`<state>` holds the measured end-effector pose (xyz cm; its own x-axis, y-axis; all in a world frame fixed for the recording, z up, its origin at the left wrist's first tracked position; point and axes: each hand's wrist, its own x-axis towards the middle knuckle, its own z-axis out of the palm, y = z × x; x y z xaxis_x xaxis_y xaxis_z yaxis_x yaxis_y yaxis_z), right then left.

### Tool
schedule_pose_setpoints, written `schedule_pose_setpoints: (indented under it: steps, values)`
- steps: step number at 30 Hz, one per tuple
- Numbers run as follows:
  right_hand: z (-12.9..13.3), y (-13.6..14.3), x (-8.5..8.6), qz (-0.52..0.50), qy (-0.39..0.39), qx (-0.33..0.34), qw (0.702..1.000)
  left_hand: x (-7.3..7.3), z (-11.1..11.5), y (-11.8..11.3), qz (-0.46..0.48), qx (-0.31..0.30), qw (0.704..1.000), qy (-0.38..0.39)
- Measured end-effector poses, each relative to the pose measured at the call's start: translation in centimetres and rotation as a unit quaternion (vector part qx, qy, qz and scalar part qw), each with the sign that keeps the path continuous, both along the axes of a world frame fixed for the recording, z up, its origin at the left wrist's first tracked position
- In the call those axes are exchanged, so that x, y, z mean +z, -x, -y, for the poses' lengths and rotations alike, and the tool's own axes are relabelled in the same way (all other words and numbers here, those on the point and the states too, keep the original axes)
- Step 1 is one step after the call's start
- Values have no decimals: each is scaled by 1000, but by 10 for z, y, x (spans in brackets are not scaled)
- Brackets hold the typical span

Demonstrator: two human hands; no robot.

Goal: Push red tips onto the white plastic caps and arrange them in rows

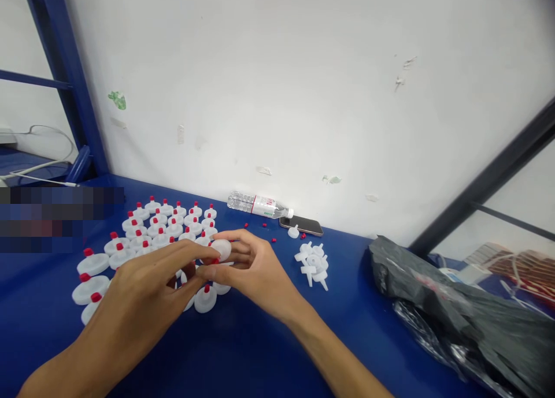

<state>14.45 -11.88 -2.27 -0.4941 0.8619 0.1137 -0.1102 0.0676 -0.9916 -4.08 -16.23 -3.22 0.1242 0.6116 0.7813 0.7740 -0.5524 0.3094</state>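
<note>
In front of me, a white plastic nozzle cap [222, 248] with a red tip is pinched between both hands. My left hand [147, 276] is closed, its fingertips meeting at the cap from the left. From the right, my right hand [254, 265] is closed too, thumb and fingers around the same cap. Around and beyond my left hand stand many white nozzle caps [93, 263] with red tips, some hidden behind the hands. To the right lies a pile of white nozzle caps [313, 262] without red tips. Several small red tips [274, 240] are scattered behind my right hand.
A clear water bottle [264, 206] lies along the wall, beside a dark phone [306, 225]. One white cap [293, 231] sits by the phone. A grey plastic bag [451, 305] covers the right side of the blue table [269, 357]. Blue frame posts [73, 74] stand left.
</note>
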Motion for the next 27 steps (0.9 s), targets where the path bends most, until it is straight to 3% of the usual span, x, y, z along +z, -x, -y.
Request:
schedule_pose_setpoints:
  steps: [6,10,13,17,22,27]
  values:
    - [-3,-3,2,-2,-8,-9,1000,0,1,0,-4,23,1000,7]
    - [-16,-19,10,18,-24,-80,996,-3,-1,0,-4,39,999,19]
    - [-28,-33,15,38,-32,-128,991,-6,-3,2,1,95,995,16]
    - [-41,-44,11,64,-46,-158,984,-5,-4,5,28,127,991,7]
    - [-49,-51,0,169,-59,-209,961,0,-2,5,35,139,989,-19]
    - [-47,-57,3,326,-19,-160,932,-2,-2,4,85,124,988,19]
